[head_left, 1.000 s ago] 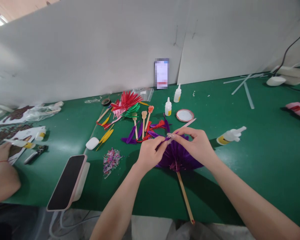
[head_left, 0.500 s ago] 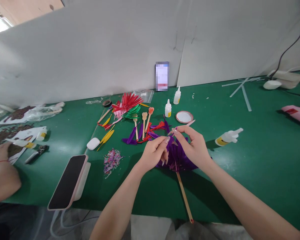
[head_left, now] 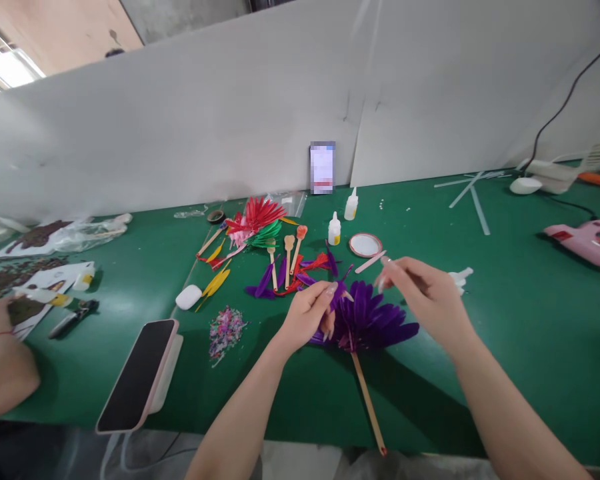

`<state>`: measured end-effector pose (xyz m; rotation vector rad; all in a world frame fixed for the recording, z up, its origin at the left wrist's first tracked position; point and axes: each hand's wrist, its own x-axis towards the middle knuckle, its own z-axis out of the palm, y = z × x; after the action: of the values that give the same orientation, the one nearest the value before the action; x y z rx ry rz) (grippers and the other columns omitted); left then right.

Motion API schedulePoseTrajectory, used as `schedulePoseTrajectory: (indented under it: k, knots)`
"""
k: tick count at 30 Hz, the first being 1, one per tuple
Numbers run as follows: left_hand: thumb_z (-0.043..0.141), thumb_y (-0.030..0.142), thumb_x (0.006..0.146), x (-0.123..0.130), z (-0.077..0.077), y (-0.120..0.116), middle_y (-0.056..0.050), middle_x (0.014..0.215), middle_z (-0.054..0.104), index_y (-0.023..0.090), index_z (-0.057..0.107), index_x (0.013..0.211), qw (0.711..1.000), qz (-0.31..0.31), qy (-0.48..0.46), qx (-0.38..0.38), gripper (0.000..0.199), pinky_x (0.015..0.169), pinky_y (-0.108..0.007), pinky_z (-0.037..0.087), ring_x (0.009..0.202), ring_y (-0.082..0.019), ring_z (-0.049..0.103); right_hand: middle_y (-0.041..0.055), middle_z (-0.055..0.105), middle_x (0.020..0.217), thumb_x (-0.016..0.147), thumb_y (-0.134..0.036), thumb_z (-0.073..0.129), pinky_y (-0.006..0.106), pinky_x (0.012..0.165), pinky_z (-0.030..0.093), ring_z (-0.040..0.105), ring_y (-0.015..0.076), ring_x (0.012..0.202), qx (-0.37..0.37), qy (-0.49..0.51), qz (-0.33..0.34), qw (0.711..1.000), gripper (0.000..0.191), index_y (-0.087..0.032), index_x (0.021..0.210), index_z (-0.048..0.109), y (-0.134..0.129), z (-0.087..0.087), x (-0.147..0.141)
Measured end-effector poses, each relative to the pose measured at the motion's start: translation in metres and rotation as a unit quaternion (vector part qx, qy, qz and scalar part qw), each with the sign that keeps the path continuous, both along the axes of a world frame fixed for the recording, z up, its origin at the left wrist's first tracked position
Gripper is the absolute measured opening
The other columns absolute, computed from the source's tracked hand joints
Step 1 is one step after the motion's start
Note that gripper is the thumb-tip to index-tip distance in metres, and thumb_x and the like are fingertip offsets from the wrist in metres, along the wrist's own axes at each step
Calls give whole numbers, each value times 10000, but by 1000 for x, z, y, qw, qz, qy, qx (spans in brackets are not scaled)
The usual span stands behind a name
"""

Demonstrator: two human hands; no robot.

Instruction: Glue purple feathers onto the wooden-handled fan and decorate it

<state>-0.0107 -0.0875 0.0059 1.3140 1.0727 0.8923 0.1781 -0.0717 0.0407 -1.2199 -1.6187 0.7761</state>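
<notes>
My left hand [head_left: 313,307] is pinched on a small purple feather [head_left: 341,293], over the left side of a purple feather fan [head_left: 375,320]. The fan lies spread on the green table, its thin wooden stick handle [head_left: 367,400] pointing toward me. My right hand [head_left: 423,290] hovers above the fan's right edge with its fingers loosely curled and apart, and nothing shows in them. Partly hidden behind that hand is a white glue bottle [head_left: 463,279]. A pale pink flat stick [head_left: 371,261] rests beyond the fan, beside a round white lid with a red rim [head_left: 365,245].
Two small glue bottles [head_left: 335,230] stand farther back. Left of the fan lie wooden sticks [head_left: 289,260], loose feathers, a red feather fan [head_left: 260,215], colourful bits [head_left: 227,330] and a phone [head_left: 139,373]. A pink glue gun [head_left: 583,241] lies right. Another person's arm [head_left: 5,353] is at left.
My right hand has moved away from my left hand to the right, baring more of the purple fan. My left hand keeps its pinch. The view has tilted up slightly.
</notes>
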Motion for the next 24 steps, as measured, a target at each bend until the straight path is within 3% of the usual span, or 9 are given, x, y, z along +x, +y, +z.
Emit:
schedulePoseTrajectory:
  k: [6,11,13,18,24]
  knots:
    - [397,401,866,6,4,-8,56,391,489,169,565,803,996,11,60,62,293,398,-185,384,326,-81,453,52,684,807,755,-315,608,309,687,515,629,197,760,-33,55,-48,997,140,-188,746,664,-20,-20,-15]
    - [372,324,888,12,1,-15,52,407,472,171,545,762,976,26,133,168,263,441,-180,378,367,-77,459,62,682,854,793,-301,568,312,742,508,630,191,793,-25,95,-69,993,158,-184,768,670,-30,-15,-31]
    - [375,269,887,15,-3,-18,29,453,495,163,539,733,949,43,190,246,249,472,-190,371,422,-85,482,64,678,845,789,-300,574,311,733,507,626,192,788,-21,84,-86,993,152,-181,760,664,-33,-13,-35]
    - [396,180,860,18,-9,-23,-24,532,545,132,575,822,838,89,313,439,189,480,-231,340,482,-116,491,65,652,781,813,-286,541,310,681,495,605,190,729,7,30,-78,997,145,-182,745,615,-34,-10,-34]
    - [399,138,844,25,-4,-29,-42,535,560,107,581,881,788,105,345,499,188,463,-249,340,480,-132,505,74,589,748,882,-201,395,342,680,445,542,204,746,108,-93,-28,989,177,-196,750,512,-34,-1,-28]
